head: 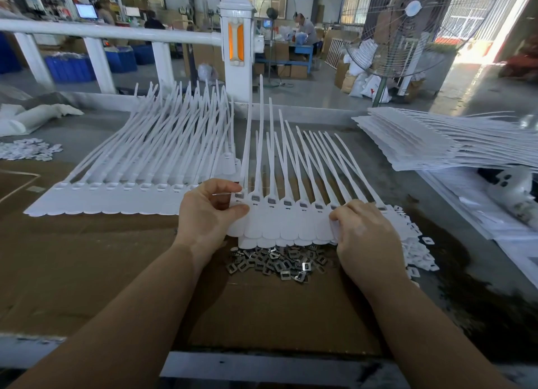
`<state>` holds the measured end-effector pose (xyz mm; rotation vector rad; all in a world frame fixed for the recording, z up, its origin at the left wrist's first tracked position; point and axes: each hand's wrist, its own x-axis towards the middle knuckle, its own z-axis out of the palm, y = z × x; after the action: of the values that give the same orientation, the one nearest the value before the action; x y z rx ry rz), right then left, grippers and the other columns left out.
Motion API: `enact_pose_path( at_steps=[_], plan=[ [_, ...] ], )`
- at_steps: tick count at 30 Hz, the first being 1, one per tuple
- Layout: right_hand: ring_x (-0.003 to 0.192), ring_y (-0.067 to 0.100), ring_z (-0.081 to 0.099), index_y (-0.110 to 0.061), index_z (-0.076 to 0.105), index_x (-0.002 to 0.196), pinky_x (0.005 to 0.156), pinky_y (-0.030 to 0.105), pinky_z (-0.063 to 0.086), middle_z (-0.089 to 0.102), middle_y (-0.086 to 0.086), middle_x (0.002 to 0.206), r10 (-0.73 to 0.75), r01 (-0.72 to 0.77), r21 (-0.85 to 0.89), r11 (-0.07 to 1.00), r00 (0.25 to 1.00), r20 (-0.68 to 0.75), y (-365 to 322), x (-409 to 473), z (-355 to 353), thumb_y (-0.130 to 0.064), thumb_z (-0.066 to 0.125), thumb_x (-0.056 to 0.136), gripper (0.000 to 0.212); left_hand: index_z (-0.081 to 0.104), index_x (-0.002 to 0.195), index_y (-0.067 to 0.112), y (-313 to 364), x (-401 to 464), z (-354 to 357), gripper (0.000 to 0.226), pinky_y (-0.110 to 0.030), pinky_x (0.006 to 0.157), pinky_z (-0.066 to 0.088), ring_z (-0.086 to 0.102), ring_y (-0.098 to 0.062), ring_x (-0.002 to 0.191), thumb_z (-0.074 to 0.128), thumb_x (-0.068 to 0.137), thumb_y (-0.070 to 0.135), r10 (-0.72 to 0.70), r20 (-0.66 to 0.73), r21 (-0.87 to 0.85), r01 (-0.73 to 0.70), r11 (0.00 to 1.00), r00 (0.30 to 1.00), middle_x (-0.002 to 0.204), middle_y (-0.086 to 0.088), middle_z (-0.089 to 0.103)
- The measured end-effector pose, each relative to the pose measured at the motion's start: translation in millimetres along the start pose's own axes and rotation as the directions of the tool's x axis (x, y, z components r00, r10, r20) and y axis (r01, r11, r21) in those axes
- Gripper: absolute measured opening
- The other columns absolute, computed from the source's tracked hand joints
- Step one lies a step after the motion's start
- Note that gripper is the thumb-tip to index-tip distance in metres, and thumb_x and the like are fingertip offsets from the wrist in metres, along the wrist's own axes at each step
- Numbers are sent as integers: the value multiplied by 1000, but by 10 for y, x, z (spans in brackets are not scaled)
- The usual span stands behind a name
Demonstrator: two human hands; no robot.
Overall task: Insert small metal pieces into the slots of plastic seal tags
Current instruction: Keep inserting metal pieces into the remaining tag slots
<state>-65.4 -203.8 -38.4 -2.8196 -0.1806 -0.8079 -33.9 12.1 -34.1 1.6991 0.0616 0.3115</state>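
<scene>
On a cardboard-covered bench (87, 257) in a workshop, the left hand (208, 214) pinches the strip of seal tags (288, 222) at its nine o'clock end; the right hand (369, 237) curls over its three o'clock end. Metal pieces (276, 262) are heaped at six o'clock, touching the strip.

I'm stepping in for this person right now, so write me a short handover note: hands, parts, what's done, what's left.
Left hand pinches the left end of the white plastic seal-tag strip; right hand grips its right end.
The strip lies on more like it, on the brown cardboard sheet.
Pile of small square metal pieces sits just in front of it.
Done: the visible slots on this strip hold metal.
Left: white strips fanned out at left show empty slots; another stack of white strips waits far right.
</scene>
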Motion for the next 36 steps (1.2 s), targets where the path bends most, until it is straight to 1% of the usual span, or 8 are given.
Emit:
enact_pose_path(
  at_steps=[3,8,11,18,21,26,32,36],
  plan=[
    [80,29,57,0,67,84,68,39,49,63,11,82,4,-4,-6,1000,1000,6,-6,1,1,10,59,78,15,68,84,23,-8,1,-1,25,-25,74,52,61,-15,83,78,71,3,-2,-10,13,2,1000,1000,89,-4,67],
    [79,29,58,0,67,82,67,39,49,63,11,81,0,0,3,1000,1000,-3,-6,7,5,10,60,77,13,67,83,24,-12,9,3,26,-9,64,49,59,-5,79,78,71,4,8,-13,32,-8,999,1000,87,2,66],
    [80,29,58,-1,67,83,67,39,50,64,11,82,0,0,1,1000,1000,1,-2,0,-1,8,60,78,12,67,82,25,-14,8,2,26,-6,59,46,58,-3,77,78,71,4,11,-17,33,-11,999,1000,84,5,65],
    [82,28,57,-1,67,85,69,39,49,64,11,85,3,-3,-11,1000,1000,19,-6,8,0,7,59,80,13,67,81,25,-32,13,-3,26,-8,56,48,59,-7,78,78,71,4,19,-15,25,-18,1000,1000,85,1,65],
    [80,29,57,0,67,83,67,40,49,63,11,82,4,-5,1,1000,1000,9,-8,6,-4,10,59,78,14,67,82,23,-34,24,1,25,-7,66,48,57,-3,79,78,71,3,34,-3,28,-34,999,999,91,3,68],
    [81,29,56,0,67,83,69,39,49,63,12,83,5,-5,-5,1000,1000,15,-4,6,-3,11,56,76,17,67,88,21,-38,33,5,21,-20,81,47,58,-2,91,76,75,7,33,16,78,-34,996,999,96,12,67],
    [77,29,57,0,67,80,65,39,49,63,12,80,6,-6,6,1000,1000,-11,-11,2,-4,11,62,74,14,66,90,22,-74,65,41,10,-13,68,41,57,1,84,68,83,15,47,16,267,-50,962,999,88,13,63],
    [81,28,57,-1,68,84,69,39,49,64,11,84,-2,2,16,1000,1000,-1,5,7,3,7,59,79,13,64,89,24,-86,69,66,6,-11,59,36,55,3,75,66,85,21,53,-2,338,-49,940,999,80,13,62]
  ],
)
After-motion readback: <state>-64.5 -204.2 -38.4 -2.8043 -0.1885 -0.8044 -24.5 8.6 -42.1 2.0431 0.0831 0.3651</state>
